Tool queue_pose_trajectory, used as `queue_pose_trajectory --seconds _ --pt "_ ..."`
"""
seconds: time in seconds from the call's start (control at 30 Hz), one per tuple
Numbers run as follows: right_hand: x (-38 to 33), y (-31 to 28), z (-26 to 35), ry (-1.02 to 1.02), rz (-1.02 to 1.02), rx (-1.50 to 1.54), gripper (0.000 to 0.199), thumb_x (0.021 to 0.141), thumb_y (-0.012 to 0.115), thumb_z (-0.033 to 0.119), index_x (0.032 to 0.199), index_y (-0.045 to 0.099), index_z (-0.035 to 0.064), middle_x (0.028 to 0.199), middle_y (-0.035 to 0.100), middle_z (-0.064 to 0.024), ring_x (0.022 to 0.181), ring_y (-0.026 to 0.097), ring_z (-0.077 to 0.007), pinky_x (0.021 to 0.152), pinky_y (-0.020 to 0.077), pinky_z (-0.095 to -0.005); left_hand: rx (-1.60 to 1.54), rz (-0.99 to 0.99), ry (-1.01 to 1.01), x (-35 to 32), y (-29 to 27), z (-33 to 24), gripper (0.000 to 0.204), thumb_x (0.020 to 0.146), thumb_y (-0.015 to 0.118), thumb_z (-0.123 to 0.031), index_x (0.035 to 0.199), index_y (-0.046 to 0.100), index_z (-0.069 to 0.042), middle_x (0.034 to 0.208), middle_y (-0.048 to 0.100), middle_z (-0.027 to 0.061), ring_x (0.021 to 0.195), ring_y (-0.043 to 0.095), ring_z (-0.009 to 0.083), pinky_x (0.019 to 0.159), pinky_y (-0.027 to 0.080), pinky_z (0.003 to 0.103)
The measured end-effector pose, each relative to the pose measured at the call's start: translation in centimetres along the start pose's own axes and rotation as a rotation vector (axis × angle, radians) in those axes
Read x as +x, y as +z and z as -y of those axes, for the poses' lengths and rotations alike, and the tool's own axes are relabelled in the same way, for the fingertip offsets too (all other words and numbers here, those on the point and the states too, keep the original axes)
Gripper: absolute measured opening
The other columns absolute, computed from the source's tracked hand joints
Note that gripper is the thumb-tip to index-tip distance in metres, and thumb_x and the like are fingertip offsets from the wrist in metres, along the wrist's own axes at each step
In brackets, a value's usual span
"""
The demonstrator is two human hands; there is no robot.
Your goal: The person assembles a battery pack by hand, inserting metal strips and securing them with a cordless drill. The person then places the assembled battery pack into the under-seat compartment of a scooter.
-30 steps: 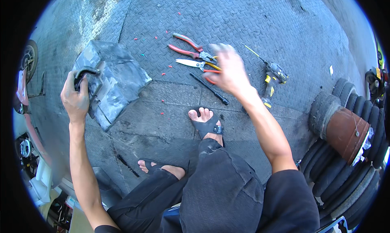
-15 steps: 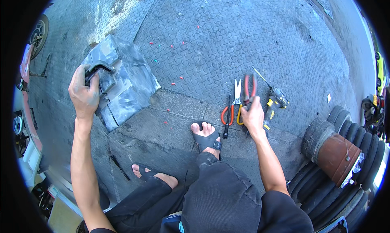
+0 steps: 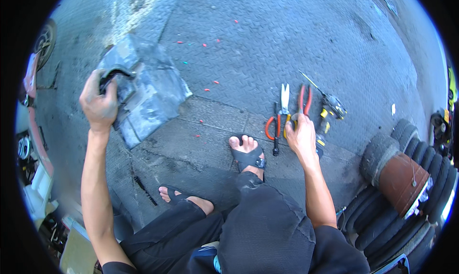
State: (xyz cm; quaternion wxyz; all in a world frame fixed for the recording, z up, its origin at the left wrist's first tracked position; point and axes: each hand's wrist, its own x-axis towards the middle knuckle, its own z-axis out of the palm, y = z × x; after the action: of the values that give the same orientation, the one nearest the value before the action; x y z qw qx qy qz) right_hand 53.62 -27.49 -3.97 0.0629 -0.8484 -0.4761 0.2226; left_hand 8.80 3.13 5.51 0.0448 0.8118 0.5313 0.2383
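My left hand (image 3: 99, 102) is closed round the black handle (image 3: 114, 75) on a dusty grey, boxy case (image 3: 155, 90) at the left. The case rests on the ground, its surface streaked with pale dust. On the right, my right hand (image 3: 301, 136) is closed on the lower end of red-handled pliers (image 3: 305, 99), whose handles point away from me; the fingers hide the jaw end. Just left of it lie scissors (image 3: 285, 98) with orange and yellow loops, blades pointing away. A slim black rod-like tool (image 3: 276, 142) lies across them.
A yellow-and-black power drill (image 3: 330, 107) with a long bit lies right of the pliers. Small red bits (image 3: 204, 45) are scattered over the tread-plate floor (image 3: 248, 44). At the right stand stacked tyres (image 3: 373, 221) and a brown bucket (image 3: 401, 181). A wheel (image 3: 45, 42) shows far left.
The pliers, blurred by motion before, now appear steadier beside the scissors, with my right hand still on them. My left hand keeps its hold on the handle. The whole view has shifted slightly.
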Motion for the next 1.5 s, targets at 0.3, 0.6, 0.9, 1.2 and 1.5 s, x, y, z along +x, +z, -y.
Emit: queue_pose_trajectory --seconds 0.3,0.6,0.9,1.2,1.5 --pt "1.4 -2.6 13.8 -0.476 -0.031 0.298 0.034 0.093 0.081 0.011 0.123 0.07 -0.0013 0.114 0.074 -0.0251 0.111 0.071 -0.0456 0.098 0.0581 -0.0496 -0.272 0.141 -0.003 -0.7 -3.1 -3.2 0.018 0.089 0.078 0.0 0.107 0.08 0.001 0.097 0.081 0.0139 0.089 0.078 0.0265 0.084 0.062 0.04" --pt "6.0 -4.6 34.9 -1.246 -0.075 0.168 0.072 0.089 0.074 0.009 0.156 0.051 -0.0047 0.15 0.057 -0.0289 0.149 0.051 -0.0479 0.129 0.0378 -0.0564 -0.193 0.191 0.183 -4.0 -7.6 -4.5 0.057 0.088 0.081 -0.011 0.14 0.065 0.008 0.135 0.07 0.0295 0.126 0.069 0.0441 0.115 0.054 0.051" --pt "6.5 -4.3 44.0 -1.177 0.3 -0.21 0.025 0.084 0.078 0.023 0.092 0.066 0.0021 0.079 0.073 -0.019 0.082 0.07 -0.0397 0.093 0.0506 -0.0484 -0.944 0.404 -0.674 -20.3 -6.9 -0.4 0.059 0.1 0.079 -0.034 0.142 0.062 0.005 0.141 0.069 0.0246 0.13 0.07 0.0386 0.112 0.057 0.049" --pt "2.8 -4.1 46.7 -0.855 0.345 -0.375 0.026 0.085 0.078 0.025 0.08 0.07 0.0004 0.067 0.067 -0.0232 0.075 0.066 -0.0464 0.094 0.0496 -0.0486 -2.871 0.188 -1.48 -21.3 4.5 -2.3 0.102 0.104 0.056 -0.078 0.173 0.031 -0.006 0.171 0.045 0.0221 0.149 0.053 0.045 0.124 0.041 0.068" --pt "-4.9 -6.8 42.8 -0.581 0.521 -0.346 0.037 0.093 0.083 0.027 0.079 0.063 -0.002 0.068 0.063 -0.0282 0.072 0.058 -0.0502 0.076 0.049 -0.0551 -2.612 0.215 -1.694 -20.4 1.7 -3.3 0.065 0.111 0.063 -0.054 0.154 0.062 -0.005 0.151 0.07 0.0135 0.135 0.066 0.0283 0.12 0.049 0.047"
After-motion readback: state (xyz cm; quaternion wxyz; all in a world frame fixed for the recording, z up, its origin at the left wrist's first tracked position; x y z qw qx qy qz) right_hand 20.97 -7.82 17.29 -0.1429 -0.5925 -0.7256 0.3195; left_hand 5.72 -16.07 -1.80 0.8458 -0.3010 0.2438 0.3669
